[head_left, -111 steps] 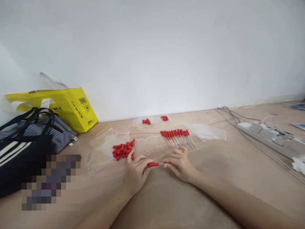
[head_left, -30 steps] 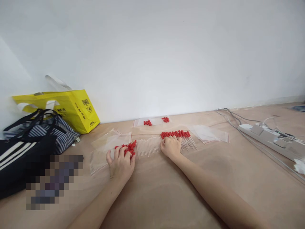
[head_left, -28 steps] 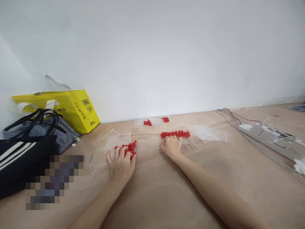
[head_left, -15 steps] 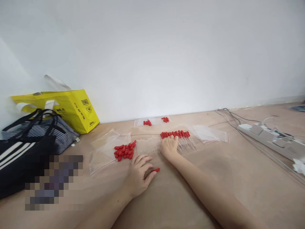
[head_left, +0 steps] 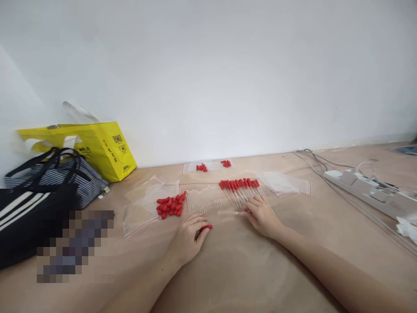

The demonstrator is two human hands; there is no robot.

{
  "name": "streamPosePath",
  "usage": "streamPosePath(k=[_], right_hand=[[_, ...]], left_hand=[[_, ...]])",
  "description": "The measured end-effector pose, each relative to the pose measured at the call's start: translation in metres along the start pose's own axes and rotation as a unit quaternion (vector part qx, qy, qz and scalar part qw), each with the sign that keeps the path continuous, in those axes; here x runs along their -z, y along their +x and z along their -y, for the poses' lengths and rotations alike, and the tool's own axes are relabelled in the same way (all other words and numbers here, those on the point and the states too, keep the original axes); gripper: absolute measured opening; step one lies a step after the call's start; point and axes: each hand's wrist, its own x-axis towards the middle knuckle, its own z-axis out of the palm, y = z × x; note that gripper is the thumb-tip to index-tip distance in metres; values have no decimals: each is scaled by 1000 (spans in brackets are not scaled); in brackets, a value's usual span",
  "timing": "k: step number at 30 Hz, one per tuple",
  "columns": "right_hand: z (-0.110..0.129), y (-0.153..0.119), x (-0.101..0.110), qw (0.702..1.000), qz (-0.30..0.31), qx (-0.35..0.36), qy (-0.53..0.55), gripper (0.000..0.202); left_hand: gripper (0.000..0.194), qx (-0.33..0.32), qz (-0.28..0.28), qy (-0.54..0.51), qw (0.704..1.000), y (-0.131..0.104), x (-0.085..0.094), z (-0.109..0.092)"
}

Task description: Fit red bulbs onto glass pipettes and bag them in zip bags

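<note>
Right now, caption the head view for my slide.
Left hand holding a red bulb, right hand a pale tube, red-topped tubes beyond.

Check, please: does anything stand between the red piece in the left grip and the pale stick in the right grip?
Nothing visible stands between the red piece in the left grip and the pale stick in the right grip; the row of bare sticks lies farther back.

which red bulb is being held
The red bulb in the left hand; the other bulbs lie in piles or cap slim tubes.
</note>
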Motion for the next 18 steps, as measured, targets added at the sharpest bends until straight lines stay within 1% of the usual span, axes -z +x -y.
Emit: streamPosePath(k=[3,6,9,12,15,18], right_hand=[[-10,-15,7,997,22,57,38,24],[-11,-17,9,995,42,74,61,23],[-8,-14,8,993,52,67,81,21],[-1,-12,7,994,48,39,92,23],[6,-11,2,991,49,23,121,27],[11,-10,-6,985,50,21,165,20]], left_hand=[[19,-5,6,-1,1000,0,0,1],[20,-4,13,2,1000,0,-1,3],[25,9,26,8,1000,-1,-1,5],[32,25,48,16,998,-1,-2,6],[30,28,66,16,997,0,-2,6],[28,25,74,8,997,1,-4,5]])
